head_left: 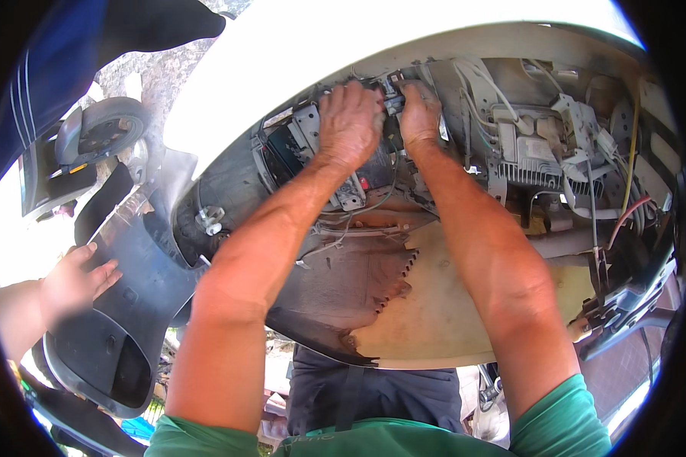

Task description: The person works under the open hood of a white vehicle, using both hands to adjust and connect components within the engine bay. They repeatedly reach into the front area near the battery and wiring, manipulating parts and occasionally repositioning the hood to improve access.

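Observation:
Both my hands reach up into the opened front of a white scooter body [297,53]. My left hand [351,122] and my right hand [419,114] are closed side by side around a small black connector [392,95] among wires near the top of the cavity. Below the left hand sit a grey metal bracket [309,122] and a dark box [286,152]. My fingers hide most of the connector. To the right lie a grey finned unit [537,171] and white cables [495,91].
Another person's hand [76,278] rests on a detached black plastic panel [129,305] at lower left. A small wheel [103,126] stands at upper left. A cream inner cover [450,312] with a dirty patch lies under my forearms. Red and yellow wires [629,190] run down the right side.

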A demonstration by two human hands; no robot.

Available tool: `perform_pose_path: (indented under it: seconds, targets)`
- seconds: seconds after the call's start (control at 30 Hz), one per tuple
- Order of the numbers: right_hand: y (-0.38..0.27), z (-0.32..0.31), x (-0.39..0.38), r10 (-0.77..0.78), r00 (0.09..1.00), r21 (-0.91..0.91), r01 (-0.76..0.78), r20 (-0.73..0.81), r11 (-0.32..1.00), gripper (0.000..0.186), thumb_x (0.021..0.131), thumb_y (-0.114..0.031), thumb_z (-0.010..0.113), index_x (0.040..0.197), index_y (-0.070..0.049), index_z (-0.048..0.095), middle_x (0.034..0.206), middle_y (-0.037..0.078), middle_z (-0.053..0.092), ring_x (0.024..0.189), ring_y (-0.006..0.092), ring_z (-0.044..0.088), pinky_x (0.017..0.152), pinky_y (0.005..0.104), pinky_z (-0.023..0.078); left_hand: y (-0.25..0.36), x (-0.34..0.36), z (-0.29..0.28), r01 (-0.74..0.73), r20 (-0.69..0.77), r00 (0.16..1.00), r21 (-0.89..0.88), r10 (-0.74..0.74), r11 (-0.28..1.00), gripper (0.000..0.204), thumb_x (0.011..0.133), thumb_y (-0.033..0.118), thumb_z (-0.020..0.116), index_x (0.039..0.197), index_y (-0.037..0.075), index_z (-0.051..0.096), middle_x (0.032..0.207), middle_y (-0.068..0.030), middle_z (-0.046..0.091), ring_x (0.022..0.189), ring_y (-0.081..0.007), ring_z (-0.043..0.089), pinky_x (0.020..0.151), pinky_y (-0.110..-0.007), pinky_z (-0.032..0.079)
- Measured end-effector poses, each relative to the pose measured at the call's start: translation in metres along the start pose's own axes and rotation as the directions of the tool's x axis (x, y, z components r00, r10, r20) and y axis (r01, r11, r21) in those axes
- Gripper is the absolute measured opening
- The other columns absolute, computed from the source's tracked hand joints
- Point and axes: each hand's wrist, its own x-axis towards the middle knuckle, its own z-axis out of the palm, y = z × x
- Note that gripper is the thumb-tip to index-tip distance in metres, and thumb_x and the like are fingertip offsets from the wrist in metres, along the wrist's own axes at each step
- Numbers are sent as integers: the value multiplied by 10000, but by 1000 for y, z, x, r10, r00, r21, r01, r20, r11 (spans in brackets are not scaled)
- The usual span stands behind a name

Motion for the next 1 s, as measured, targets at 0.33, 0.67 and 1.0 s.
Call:
perform_pose_path:
  seconds: [0.33, 0.67, 1.0]
  targets:
    - [-12, 0, -12, -20, 1000, -86, 20, 7, 996, 301, 901, -216, 536, 995, -26, 750, 1004, 149, 724, 922, 277, 672, 877, 356, 487, 3, -3, -9, 117, 105, 989, -171, -100, 978, 292, 763, 184, 756, 1014, 70, 659, 1020, -125, 544, 1035, -345, 526, 890, -480, 384]
    - [-11, -4, 1, 23, 994, -76, -15, 111, 997, 373, 897, -320, 590, 1035, -3, 729, 950, 177, 731, 872, 274, 654, 849, 365, 488, -17, 9, 1, -61, -43, 997, -9, 61, 998, 274, 788, 261, 756, 972, 92, 643, 1015, -117, 587, 1044, -346, 567, 864, -487, 434]
    - [-88, -8, -33, 340, 940, -702, -262, -30, 663, 766, 910, -515, 576, 1346, 112, 524, 1360, 338, 554, 1255, 463, 556, 1101, 478, 415, 12, -30, -46, 103, 182, 979, -33, -95, 994, 495, 788, 185, 796, 1188, -37, 607, 1209, -209, 561, 1147, -361, 535, 1016, -508, 403]
